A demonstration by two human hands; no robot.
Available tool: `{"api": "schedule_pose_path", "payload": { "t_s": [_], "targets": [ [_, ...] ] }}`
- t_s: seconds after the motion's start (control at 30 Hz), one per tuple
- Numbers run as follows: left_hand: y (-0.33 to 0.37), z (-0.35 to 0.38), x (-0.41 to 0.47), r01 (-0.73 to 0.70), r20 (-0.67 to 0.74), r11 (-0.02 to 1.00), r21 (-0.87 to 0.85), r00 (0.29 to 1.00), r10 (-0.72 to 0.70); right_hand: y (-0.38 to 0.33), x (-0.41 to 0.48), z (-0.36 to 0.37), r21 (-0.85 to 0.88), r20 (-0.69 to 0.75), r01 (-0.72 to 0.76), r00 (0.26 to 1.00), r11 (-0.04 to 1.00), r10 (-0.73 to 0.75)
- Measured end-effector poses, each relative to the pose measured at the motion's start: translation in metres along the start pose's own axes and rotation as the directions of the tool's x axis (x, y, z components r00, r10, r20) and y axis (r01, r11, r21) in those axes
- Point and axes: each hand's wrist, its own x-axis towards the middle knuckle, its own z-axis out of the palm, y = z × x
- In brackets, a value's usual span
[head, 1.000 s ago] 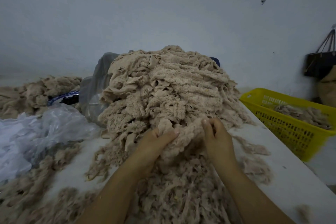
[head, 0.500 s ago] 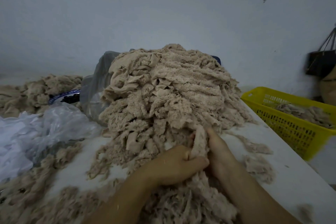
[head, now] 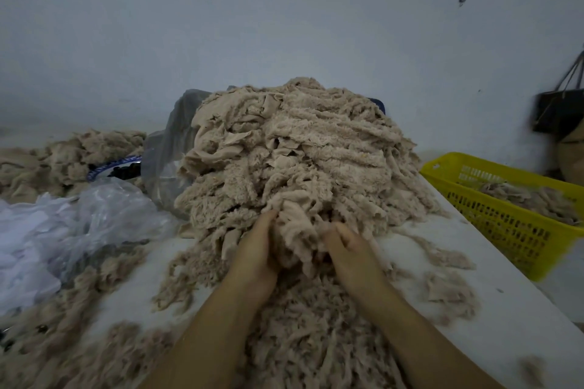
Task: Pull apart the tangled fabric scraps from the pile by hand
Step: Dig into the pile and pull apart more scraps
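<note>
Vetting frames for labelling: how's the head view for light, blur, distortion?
Head view: dim, flat bluish light, no glare; black hanging bag at the right edge is motion-smeared; wide-angle lens tilts the yellow plastic basket and white table edge; left hand and right hand gripping the beige fabric-scrap pile look soft but readable.

Single head view, looking forward and down, close over fabric pile (head: pixel 294 161) toward wall (head: pixel 284 25).

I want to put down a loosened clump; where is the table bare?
Bare strip right of the right hand, between the pile and the yellow basket; a smaller one left of the left hand. Plastic bags and loose scraps crowd elsewhere.
</note>
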Motion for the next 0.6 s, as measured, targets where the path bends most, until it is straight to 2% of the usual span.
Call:
{"api": "schedule_pose_path", "payload": {
  "t_s": [0.1, 0.2, 0.27, 0.33, 0.4, 0.47, 0.5, 0.57, 0.6],
  "targets": [
    [0.007, -0.007, 0.001, 0.131, 0.145, 0.938, -0.322, 0.986, -0.087, 0.005, -0.001, -0.002, -0.096, 0.058, 0.067, 0.996, 0.993, -0.061],
    [0.008, -0.010, 0.003, 0.194, 0.193, 0.912, -0.362, 0.973, -0.130, 0.005, -0.001, -0.003, -0.126, 0.081, 0.065, 0.995, 0.990, -0.055],
    [0.005, -0.006, 0.002, 0.171, 0.187, 0.926, -0.337, 0.976, -0.112, 0.005, -0.002, -0.002, -0.159, 0.090, 0.068, 0.994, 0.985, -0.054],
    [0.005, -0.001, -0.001, 0.073, 0.183, 0.967, -0.244, 0.983, -0.028, 0.004, -0.002, -0.002, -0.139, 0.053, 0.062, 0.997, 0.988, -0.055],
    [0.003, 0.003, -0.004, -0.044, 0.221, 0.999, -0.031, 0.974, 0.049, 0.001, -0.002, -0.003, -0.103, -0.001, 0.055, 0.998, 0.993, -0.055],
    [-0.004, 0.007, -0.004, -0.137, 0.224, 0.961, 0.242, 0.971, 0.082, -0.001, -0.002, -0.004, -0.096, -0.026, 0.080, 0.996, 0.992, -0.083],
    [-0.007, 0.008, -0.003, -0.160, 0.180, 0.918, 0.362, 0.979, 0.099, -0.002, -0.003, -0.004, -0.099, -0.029, 0.092, 0.995, 0.991, -0.095],
    [-0.010, 0.009, -0.002, -0.202, 0.094, 0.872, 0.446, 0.979, 0.179, -0.001, -0.003, -0.003, -0.090, -0.009, 0.092, 0.996, 0.992, -0.094],
    [-0.009, 0.009, -0.001, -0.196, 0.024, 0.902, 0.384, 0.979, 0.203, 0.000, -0.002, -0.003, -0.089, 0.013, 0.082, 0.997, 0.993, -0.081]
  ]
}}
